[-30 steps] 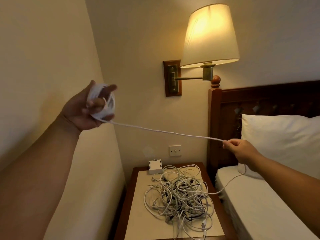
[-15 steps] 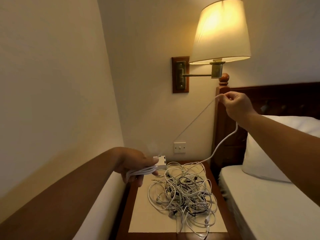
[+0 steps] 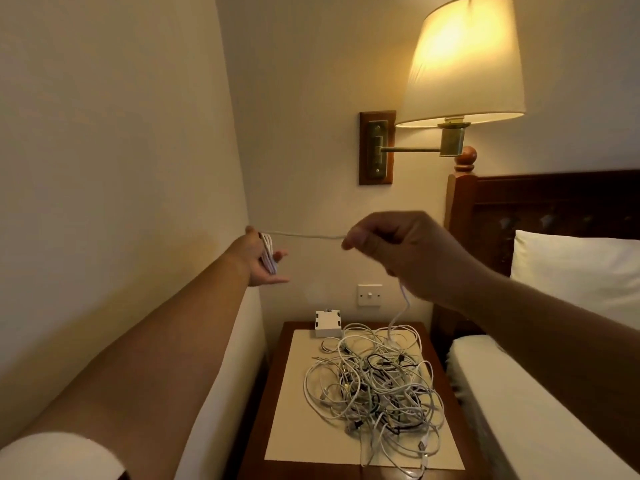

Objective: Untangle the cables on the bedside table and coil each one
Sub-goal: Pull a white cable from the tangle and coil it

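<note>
A person's bare arms reach over a bedside table (image 3: 277,372), a white sleeve (image 3: 52,457) at the left elbow. On the table's cream mat (image 3: 294,420) lies a tangle (image 3: 377,382) of white and dark cables, loops spilling toward the front edge; a small white box (image 3: 328,322) stands just behind it, by the wall.

The right hand (image 3: 398,251) is raised above the table, thumb and forefinger pinching a white cable (image 3: 304,235), the other fingers curled in. From that pinch the cable runs nearly level to the left hand (image 3: 263,261); its other part drops from under the right hand into the back of the tangle.

The left hand is held out near the corner of the walls, a coil (image 3: 268,254) of the same cable looped round the palm. Its fingers appear stretched out rather than clenched, though the hand is small and dim at this range.

On the wall behind are a switch (image 3: 370,295) and a lit lamp (image 3: 464,64) on a brass arm fixed to a wooden plate. To the right are a dark headboard (image 3: 554,209), a white pillow (image 3: 575,268) and the bed (image 3: 519,410) beside the table.
</note>
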